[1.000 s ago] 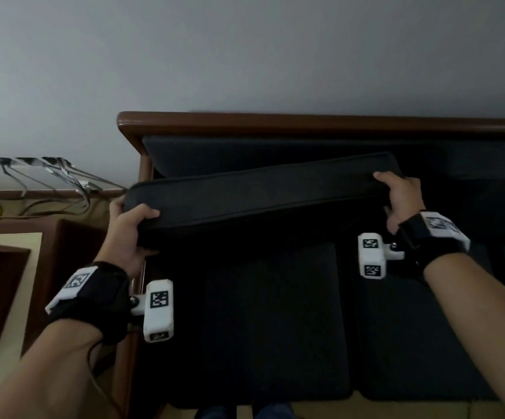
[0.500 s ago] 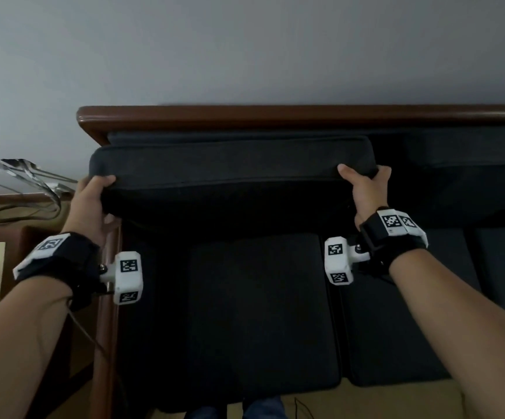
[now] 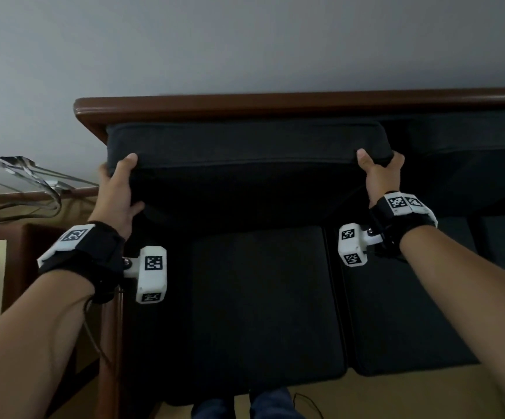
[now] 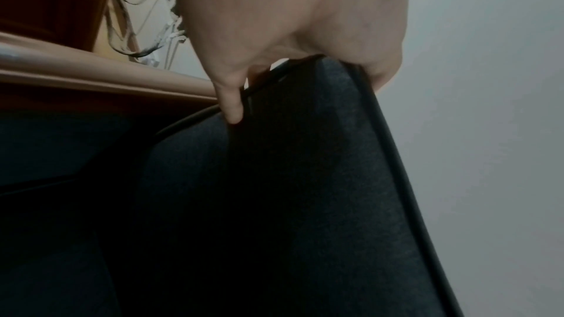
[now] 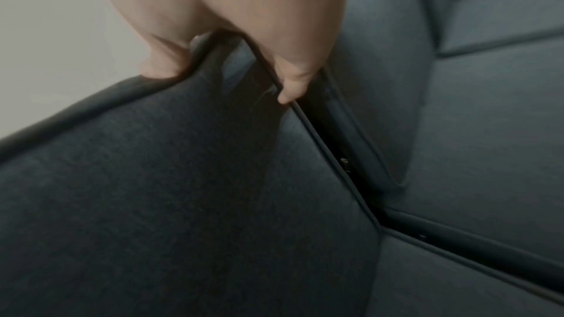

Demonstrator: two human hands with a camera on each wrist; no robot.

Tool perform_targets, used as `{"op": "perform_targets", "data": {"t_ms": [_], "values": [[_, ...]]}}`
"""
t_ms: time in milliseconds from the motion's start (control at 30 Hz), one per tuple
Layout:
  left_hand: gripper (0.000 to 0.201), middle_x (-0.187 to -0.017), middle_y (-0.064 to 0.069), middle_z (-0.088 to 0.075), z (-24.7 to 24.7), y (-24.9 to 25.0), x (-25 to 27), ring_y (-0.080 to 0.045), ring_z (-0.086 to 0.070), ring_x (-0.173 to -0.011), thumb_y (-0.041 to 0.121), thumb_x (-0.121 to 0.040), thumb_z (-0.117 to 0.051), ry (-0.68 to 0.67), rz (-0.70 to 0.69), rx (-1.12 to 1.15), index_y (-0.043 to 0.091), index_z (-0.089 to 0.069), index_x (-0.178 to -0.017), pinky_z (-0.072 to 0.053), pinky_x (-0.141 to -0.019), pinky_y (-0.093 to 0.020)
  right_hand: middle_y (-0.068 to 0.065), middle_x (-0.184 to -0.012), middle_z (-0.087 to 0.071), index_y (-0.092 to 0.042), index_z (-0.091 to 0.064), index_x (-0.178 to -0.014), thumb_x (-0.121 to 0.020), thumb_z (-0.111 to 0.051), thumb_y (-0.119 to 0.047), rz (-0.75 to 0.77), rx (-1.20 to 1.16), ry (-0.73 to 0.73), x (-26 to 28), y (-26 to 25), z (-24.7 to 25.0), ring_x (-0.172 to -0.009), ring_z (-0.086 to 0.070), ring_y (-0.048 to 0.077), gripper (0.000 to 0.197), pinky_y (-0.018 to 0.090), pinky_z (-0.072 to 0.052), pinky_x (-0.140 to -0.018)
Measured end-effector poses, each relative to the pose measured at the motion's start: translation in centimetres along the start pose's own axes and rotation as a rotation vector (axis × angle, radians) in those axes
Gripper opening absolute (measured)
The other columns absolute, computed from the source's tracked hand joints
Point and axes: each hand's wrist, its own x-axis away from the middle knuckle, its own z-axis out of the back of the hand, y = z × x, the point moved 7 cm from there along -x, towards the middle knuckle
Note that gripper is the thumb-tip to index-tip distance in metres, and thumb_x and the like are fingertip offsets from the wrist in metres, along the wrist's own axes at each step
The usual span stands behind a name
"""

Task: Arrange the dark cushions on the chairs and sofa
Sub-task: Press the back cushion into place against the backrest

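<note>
Grey wall behind the sofa (image 3: 275, 105): my left hand (image 3: 115, 195) and right hand (image 3: 381, 176) clamp the back cushion (image 3: 245, 146) upright against its rail; released unseated, I judge it could flop forward.

The wooden backrest rail (image 3: 275, 105) blocks passage behind, the neighbouring back cushion (image 3: 463, 137) crowds rightward (seat cushions (image 3: 260, 297) lie unobstructed).
</note>
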Motion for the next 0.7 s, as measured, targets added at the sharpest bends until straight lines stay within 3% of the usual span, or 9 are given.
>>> {"op": "perform_targets", "data": {"t_ms": [167, 267, 433, 533, 633, 700], "values": [[0.039, -0.134, 0.003, -0.051, 0.4, 0.0, -0.8, -0.020, -0.052, -0.122, 0.053, -0.088, -0.057, -0.013, 0.005, -0.083, 0.034, -0.043, -0.119, -0.046, -0.098, -0.046, 0.003, -0.120, -0.062, -0.028, -0.041, -0.133, -0.072, -0.073, -0.047, -0.013, 0.008, -0.006, 0.7, 0.1, -0.3, -0.110, -0.060, 0.024, 0.071, 0.046, -0.046, -0.103], [0.042, -0.133, 0.003, -0.052, 0.8, -0.1, -1.4, -0.020, -0.052, -0.120, 0.058, -0.087, -0.057, -0.015, 0.007, -0.097, 0.036, -0.044, -0.120, -0.047, -0.099, -0.048, 0.003, -0.122, -0.061, -0.027, -0.040, -0.135, -0.077, -0.073, -0.044, 0.000, 0.019, 0.008, 0.7, -0.3, -0.5, -0.111, -0.059, 0.025, 0.069, 0.044, -0.045, -0.103], [0.078, -0.126, -0.002, -0.059, 1.8, -0.5, -2.1, -0.026, -0.058, -0.116, 0.074, -0.074, -0.056, 0.057, -0.061, -0.246, 0.025, -0.045, -0.133, -0.045, -0.103, -0.044, 0.005, -0.127, -0.059, -0.027, -0.036, -0.139, -0.084, -0.069, -0.040, 0.003, 0.056, 0.018, 0.8, 0.4, -0.3, -0.113, -0.056, 0.025, 0.065, 0.038, -0.044, -0.101], [0.067, -0.121, -0.002, -0.057, 0.6, -0.6, -2.4, -0.021, -0.059, -0.110, 0.064, -0.086, -0.055, 0.083, -0.043, -0.215, 0.021, -0.042, -0.136, -0.046, -0.087, -0.034, 0.006, -0.127, -0.058, -0.025, -0.034, -0.141, -0.085, -0.068, -0.040, -0.024, 0.079, 0.019, 0.5, 0.4, 0.2, -0.114, -0.056, 0.027, 0.067, 0.039, -0.043, -0.102], [0.074, -0.127, -0.004, -0.056, 0.2, -0.6, -2.5, -0.025, -0.057, -0.112, 0.071, -0.082, -0.051, 0.086, -0.063, -0.248, 0.023, -0.038, -0.138, -0.047, -0.097, -0.041, 0.010, -0.137, -0.054, -0.023, -0.027, -0.148, -0.086, -0.066, -0.043, -0.061, 0.111, 0.025, 0.1, 0.5, 0.7, -0.124, -0.052, 0.032, 0.076, 0.042, -0.040, -0.107], [0.082, -0.127, -0.009, -0.057, 0.9, -0.6, -2.5, -0.032, -0.058, -0.113, 0.080, -0.076, -0.045, 0.083, -0.072, -0.324, 0.022, -0.039, -0.135, -0.047, -0.100, -0.051, 0.011, -0.152, -0.039, -0.023, -0.013, -0.155, -0.090, -0.061, -0.044, -0.082, 0.182, 0.017, 0.1, 0.5, 0.6, -0.137, -0.040, 0.032, 0.083, 0.040, -0.031, -0.112]]}}
